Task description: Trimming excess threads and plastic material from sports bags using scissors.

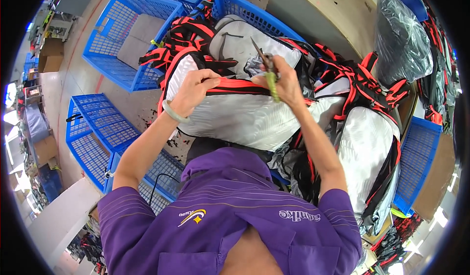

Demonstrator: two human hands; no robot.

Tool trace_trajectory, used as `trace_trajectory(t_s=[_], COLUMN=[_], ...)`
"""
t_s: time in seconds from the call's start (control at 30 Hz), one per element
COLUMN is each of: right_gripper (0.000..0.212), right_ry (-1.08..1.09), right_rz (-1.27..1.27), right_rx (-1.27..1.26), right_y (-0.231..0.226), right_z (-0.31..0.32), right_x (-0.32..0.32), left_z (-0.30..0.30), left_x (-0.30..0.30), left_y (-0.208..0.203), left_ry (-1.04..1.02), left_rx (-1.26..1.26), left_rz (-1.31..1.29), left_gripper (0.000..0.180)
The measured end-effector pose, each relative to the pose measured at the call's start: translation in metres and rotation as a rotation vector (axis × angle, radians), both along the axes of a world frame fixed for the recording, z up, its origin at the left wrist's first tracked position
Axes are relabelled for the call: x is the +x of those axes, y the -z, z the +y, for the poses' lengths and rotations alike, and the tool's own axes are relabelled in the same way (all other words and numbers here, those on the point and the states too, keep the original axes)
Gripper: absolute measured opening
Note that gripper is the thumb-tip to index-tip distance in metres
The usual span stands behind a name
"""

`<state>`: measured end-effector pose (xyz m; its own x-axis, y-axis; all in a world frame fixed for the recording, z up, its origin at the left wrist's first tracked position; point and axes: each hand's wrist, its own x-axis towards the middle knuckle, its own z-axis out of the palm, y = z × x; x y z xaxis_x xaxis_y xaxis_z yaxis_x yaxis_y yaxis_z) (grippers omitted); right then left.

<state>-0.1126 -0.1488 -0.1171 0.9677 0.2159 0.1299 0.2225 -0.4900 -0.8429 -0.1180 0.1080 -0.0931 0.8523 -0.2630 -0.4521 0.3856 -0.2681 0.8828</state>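
A silver-grey bag (245, 120) with red and black edging lies in front of me. At its upper edge, my left hand (193, 91) is closed, with thumb and fingers pinching the red strip (235, 83). My right hand (286, 81) grips a pair of scissors (268, 71) with yellow-green wrapped handles. The dark blades point up and to the left, away from the bag's edge. The right fingers are also close to the far end of the red strip; whether they touch it I cannot tell.
Behind lies another grey bag (232, 40) with red and black straps, by a blue crate (254, 18). More blue crates (132, 40) stand at the left. Further silver bags (367, 143) are heaped at the right, below a plastic-wrapped bundle (404, 40). Dark scraps litter the floor.
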Motion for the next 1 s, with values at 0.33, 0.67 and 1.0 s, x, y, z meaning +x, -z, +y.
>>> trace_trajectory(t_s=[0.33,0.67,1.0], right_gripper=[0.067,0.065,0.06], right_ry=[-0.424,-0.521,-0.444], right_rz=[-0.046,-0.018,-0.117], right_rx=[-0.435,-0.46,-0.415], right_y=[0.021,0.01,0.017], right_z=[-0.03,-0.019,-0.014], right_x=[0.005,0.014,0.009], left_z=[0.016,0.025,0.022], left_x=[-0.013,-0.017,-0.013], left_y=[-0.002,-0.002,-0.004], left_ry=[0.06,0.068,0.003], left_rx=[-0.027,-0.049,-0.12], left_rz=[-0.192,-0.155,-0.074], left_gripper=[0.01,0.011,0.026])
